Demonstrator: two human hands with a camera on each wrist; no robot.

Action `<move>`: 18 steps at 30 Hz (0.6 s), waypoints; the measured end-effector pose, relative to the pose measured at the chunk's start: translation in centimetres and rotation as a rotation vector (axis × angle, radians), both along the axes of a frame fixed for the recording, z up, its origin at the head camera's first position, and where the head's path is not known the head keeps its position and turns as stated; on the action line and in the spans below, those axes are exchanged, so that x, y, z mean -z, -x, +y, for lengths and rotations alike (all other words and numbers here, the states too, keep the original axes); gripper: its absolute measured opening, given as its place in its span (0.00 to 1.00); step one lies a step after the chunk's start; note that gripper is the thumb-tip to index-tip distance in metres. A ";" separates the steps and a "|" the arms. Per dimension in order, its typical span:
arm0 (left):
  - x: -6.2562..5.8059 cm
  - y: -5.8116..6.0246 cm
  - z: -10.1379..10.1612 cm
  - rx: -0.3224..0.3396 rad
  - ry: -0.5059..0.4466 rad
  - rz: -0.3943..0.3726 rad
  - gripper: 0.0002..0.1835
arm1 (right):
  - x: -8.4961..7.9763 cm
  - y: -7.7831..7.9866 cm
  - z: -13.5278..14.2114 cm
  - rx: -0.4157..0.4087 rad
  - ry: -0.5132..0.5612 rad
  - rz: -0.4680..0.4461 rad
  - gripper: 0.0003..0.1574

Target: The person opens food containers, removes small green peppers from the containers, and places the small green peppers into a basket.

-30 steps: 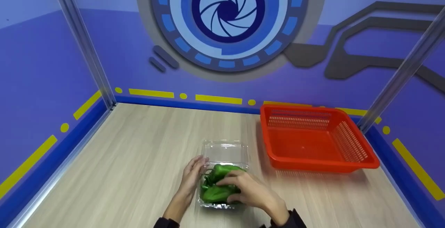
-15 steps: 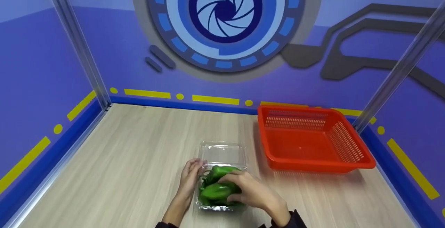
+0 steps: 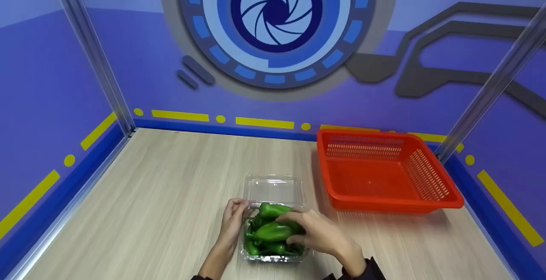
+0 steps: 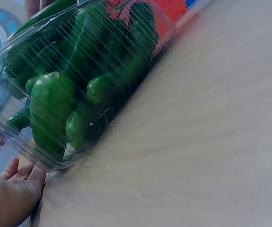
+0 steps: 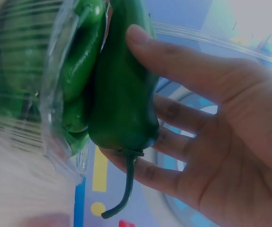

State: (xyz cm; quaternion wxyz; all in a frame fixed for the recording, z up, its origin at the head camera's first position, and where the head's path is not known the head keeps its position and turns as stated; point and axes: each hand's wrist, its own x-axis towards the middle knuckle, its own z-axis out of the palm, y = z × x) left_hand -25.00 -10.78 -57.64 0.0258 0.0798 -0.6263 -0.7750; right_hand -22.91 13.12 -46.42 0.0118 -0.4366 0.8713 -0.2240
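Note:
A hinged clear plastic clamshell box [image 3: 273, 191] lies on the table in the head view, its lid folded back away from me. Several green peppers [image 4: 55, 111] fill it, seen through its wall in the left wrist view. My right hand [image 3: 322, 235] grips one large green pepper [image 5: 121, 90] just over the others, thumb on one side and fingers behind, its curved stem free. At the box's left side, by the hinge, my left hand [image 3: 233, 220] pinches the rim; thumb and fingertips meet the box corner in the left wrist view.
To the right and farther back stands a red plastic basket [image 3: 371, 175] with slotted walls and nothing in it. Blue printed panels [image 3: 273, 109] border the wooden table [image 3: 183, 177] at the back and sides.
My right hand has moved a little to the right with the pepper, showing more peppers beneath it. The left hand's fingers have drawn in closer at the box's rim.

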 end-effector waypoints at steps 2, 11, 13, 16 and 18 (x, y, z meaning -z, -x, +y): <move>0.0 0.0 0.0 0.003 0.002 0.000 0.11 | 0.0 0.0 0.0 0.000 -0.002 -0.008 0.25; -0.2 0.0 -0.1 0.052 0.068 -0.073 0.18 | -0.4 -0.5 0.2 0.015 -0.017 -0.009 0.26; -0.2 -0.1 -0.2 0.052 0.070 -0.080 0.18 | -0.5 -0.6 0.3 0.009 -0.016 -0.019 0.26; -0.3 -0.1 -0.2 0.043 0.038 -0.070 0.17 | -0.8 -0.5 0.4 0.003 -0.005 -0.055 0.26; -0.4 0.0 0.0 0.038 0.019 -0.060 0.16 | -1.1 -0.4 0.6 0.002 0.007 -0.085 0.26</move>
